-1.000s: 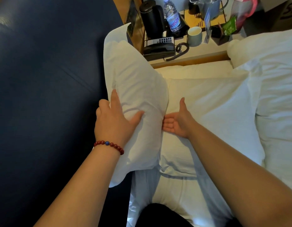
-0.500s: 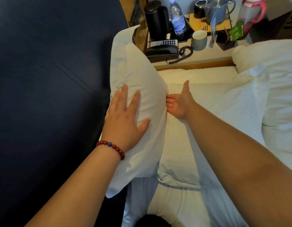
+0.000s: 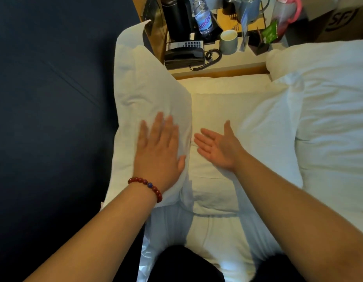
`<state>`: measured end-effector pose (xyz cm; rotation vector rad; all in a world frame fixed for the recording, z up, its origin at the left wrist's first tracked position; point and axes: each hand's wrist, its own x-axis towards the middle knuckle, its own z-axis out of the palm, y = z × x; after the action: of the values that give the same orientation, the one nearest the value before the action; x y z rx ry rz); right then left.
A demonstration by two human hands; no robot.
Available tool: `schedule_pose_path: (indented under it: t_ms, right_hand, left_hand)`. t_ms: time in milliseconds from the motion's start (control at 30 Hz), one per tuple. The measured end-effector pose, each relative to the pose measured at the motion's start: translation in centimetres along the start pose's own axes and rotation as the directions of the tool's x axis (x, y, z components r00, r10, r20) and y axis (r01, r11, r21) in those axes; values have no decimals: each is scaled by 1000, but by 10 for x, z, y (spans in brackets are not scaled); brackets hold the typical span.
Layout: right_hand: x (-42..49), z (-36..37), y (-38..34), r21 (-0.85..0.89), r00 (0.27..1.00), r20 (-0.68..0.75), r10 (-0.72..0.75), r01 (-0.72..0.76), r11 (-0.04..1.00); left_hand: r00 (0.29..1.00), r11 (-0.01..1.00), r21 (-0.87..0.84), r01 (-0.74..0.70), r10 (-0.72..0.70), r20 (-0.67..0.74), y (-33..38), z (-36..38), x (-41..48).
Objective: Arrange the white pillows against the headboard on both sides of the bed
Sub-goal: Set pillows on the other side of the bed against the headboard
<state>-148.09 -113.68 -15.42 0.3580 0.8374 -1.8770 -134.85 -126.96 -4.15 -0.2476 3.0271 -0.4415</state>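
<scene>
1. The left hand (image 3: 159,148) lies flat on the standing pillow (image 3: 150,110), fingers spread wide. It presses and holds nothing.
2. The right hand (image 3: 218,146) is open too, palm up, fingers wide, at 3 o'clock from the left hand. It floats just beside the pillow's edge and I cannot tell if it touches.
3. The standing pillow leans against the dark headboard (image 3: 54,98), which is at 9 o'clock from it. A flat pillow (image 3: 233,110) lies at its 3 o'clock side.
4. The pillow looks soft and puffy. It dents under the palm, so I think it is light and squashy, not slippery and not breakable.
5. A good place to hold it would be the two long edges, one hand on each, or a corner. Pushing the middle only squashes it.
6. At 12 o'clock sits a table with a phone (image 3: 184,52), a bottle (image 3: 204,19) and a cup (image 3: 229,41). A flung pillow could knock those.
</scene>
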Motion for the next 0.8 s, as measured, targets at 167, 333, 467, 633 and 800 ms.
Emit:
schedule_pose_path:
  t_ms: [167,333,467,633,800]
  right_hand:
    - [-89,-69,39,102,974,-193,-122,143,984]
    - [-134,-115,70,-75,808,-570,-151,132,988]
    - [-143,-138,100,-169,669,-733,-119,-10,986]
    - [-144,-167,128,-30,779,-610,-145,161,987]
    - [-138,-187,141,78,692,-710,-131,262,962]
  left_hand:
    - [984,796,-605,-19,123,131,68,19,-37]
    - [769,60,-781,621,-238,593,134,78,-79]
    - [424,-271,-467,842,-203,883,149,154,-109]
    - [434,-692,-395,604,-129,892,143,170,-108]
    - [550,-935,-216,281,-27,835,145,174,-101]
